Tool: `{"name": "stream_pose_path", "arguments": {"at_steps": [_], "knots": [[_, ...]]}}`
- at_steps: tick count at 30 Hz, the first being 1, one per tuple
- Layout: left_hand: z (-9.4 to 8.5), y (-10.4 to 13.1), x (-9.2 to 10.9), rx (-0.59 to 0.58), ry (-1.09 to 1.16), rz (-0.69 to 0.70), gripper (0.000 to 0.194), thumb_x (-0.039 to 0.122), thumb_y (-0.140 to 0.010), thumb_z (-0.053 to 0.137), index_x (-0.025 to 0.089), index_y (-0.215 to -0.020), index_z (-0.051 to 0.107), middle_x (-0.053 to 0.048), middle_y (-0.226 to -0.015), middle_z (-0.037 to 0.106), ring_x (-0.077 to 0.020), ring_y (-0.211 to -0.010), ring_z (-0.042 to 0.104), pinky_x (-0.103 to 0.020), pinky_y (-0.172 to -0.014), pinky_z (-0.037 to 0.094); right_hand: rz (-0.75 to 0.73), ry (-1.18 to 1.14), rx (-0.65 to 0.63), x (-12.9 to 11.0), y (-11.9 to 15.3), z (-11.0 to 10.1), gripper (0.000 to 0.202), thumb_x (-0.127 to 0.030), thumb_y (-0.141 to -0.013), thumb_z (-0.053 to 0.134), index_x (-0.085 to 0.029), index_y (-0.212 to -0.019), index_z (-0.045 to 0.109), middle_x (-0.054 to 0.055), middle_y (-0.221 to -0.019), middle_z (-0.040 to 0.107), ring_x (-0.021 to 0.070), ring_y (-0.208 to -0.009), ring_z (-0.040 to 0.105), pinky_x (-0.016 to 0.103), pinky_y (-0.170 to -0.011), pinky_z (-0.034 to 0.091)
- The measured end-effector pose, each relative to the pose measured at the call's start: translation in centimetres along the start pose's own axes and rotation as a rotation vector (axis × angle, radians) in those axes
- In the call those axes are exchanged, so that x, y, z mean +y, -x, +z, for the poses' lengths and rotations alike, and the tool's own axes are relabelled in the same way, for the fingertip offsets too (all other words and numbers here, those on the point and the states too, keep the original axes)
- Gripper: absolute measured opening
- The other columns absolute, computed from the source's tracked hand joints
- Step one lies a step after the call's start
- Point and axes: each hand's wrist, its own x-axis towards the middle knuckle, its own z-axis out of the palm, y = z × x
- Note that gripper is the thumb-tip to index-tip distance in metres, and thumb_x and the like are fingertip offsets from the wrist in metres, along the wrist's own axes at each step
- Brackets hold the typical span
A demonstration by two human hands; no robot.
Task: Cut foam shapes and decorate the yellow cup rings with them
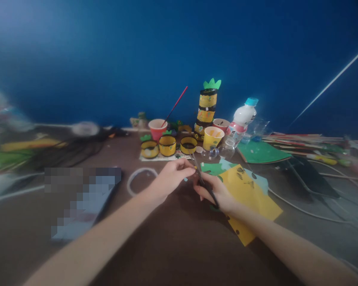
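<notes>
My right hand (216, 192) is closed round the dark handles of a pair of scissors (200, 176), whose blades point up and away from me. Just left of the blades, my left hand (176, 174) pinches a tiny yellow piece (195, 168) between thumb and fingertips; its shape is too small to make out. A yellow sheet (253, 202) with dark marks lies under and beside my right wrist, over light blue paper (261, 180) and green paper (211, 169). A clear tape ring (130, 182) rests left of my left hand.
Yellow rings (167, 146), a red cup (157, 130) with a stick, a yellow cup (213, 139), a stacked yellow-black tower (207, 107) and a bottle (241, 119) stand ahead. A pixelated device (86, 206) lies left; a white cable (304, 214) and green sheet (262, 153) lie right.
</notes>
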Motion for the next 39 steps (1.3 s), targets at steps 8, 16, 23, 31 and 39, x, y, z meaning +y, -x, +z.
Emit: {"name": "stream_pose_path", "arguments": {"at_steps": [8,16,23,31,39], "knots": [[0.17,0.03,0.17,0.016,0.006,-0.023,0.005,0.019,-0.073,0.052,0.015,-0.069,0.053,0.003,-0.066,0.057,-0.0094,-0.065,0.05,-0.023,-0.062,0.035,0.02,-0.011,-0.006,-0.22,-0.01,-0.04,0.012,-0.027,-0.081,0.049,-0.018,-0.074,0.044,-0.005,-0.059,0.043,0.0072,-0.049,0.045,0.02,-0.048,0.037],[0.06,-0.01,0.11,0.033,-0.016,-0.023,0.004,0.018,-0.073,0.052,0.015,-0.071,0.053,0.002,-0.065,0.057,-0.0097,-0.064,0.05,-0.023,-0.061,0.035,0.043,-0.007,0.007,-0.7,0.03,-0.02,0.015,-0.028,-0.079,0.05,-0.018,-0.071,0.044,-0.006,-0.054,0.044,0.0071,-0.047,0.045,0.02,-0.047,0.036],[-0.19,-0.11,-0.27,0.032,-0.024,0.01,0.006,0.02,-0.073,0.052,0.015,-0.072,0.053,0.003,-0.066,0.056,-0.0093,-0.064,0.049,-0.023,-0.062,0.035,0.047,-0.023,0.013,-0.5,0.0,0.02,0.015,-0.029,-0.079,0.05,-0.018,-0.071,0.044,-0.006,-0.055,0.043,0.0067,-0.047,0.044,0.019,-0.045,0.036],[-0.31,-0.3,-0.42,0.058,-0.051,0.033,0.007,0.022,-0.072,0.052,0.015,-0.072,0.055,0.002,-0.069,0.055,-0.0105,-0.066,0.049,-0.024,-0.064,0.036,0.067,-0.006,0.017,-0.74,0.01,0.02,0.016,-0.03,-0.079,0.05,-0.018,-0.071,0.044,-0.006,-0.052,0.044,0.0072,-0.045,0.045,0.02,-0.045,0.037],[-0.34,-0.35,-0.38,0.064,-0.074,0.034,0.008,0.023,-0.072,0.052,0.016,-0.072,0.055,0.002,-0.069,0.055,-0.0111,-0.066,0.05,-0.025,-0.064,0.036,0.065,-0.009,0.016,-0.4,0.0,0.05,0.017,-0.033,-0.08,0.051,-0.018,-0.072,0.045,-0.006,-0.052,0.045,0.0072,-0.044,0.046,0.02,-0.045,0.037]]}}
